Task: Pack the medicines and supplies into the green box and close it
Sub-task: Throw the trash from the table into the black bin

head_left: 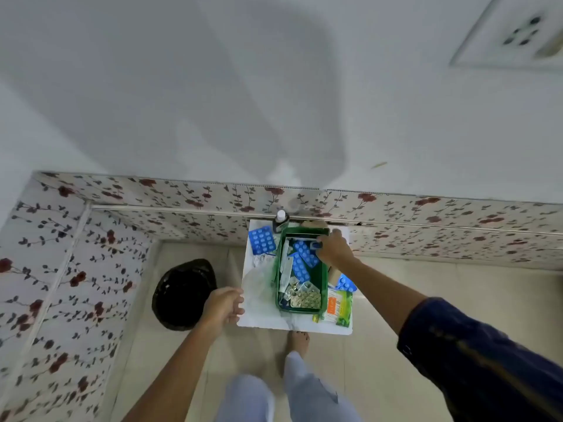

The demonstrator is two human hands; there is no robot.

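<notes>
A small white surface (pixel 265 321) stands against a flowered wall. On it the green box (pixel 323 269) lies open, half packed; blue blister packs (pixel 262 240), a bottle (pixel 281 220) and sachets (pixel 339 306) remain outside. The right hand (pixel 333 248) grips a small blue item over the box; the left hand (pixel 224 306) hangs open, empty.

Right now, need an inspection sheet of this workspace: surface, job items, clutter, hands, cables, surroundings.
Surface: small white table against the floral wall, crowded.
Job's things: green box open, holding blue blister packs and a gold blister strip. Still outside: blue blister pack at left, white-capped bottle behind, green-orange packet and another blue pack at right.
Clutter: clear plastic wrap left of the box.
Hands: right hand at the box's far end, on a small item; left hand at the table's left edge, empty.
Cables: nothing seen.
Surroundings: black bin bag on the floor, wall socket high up.
</notes>
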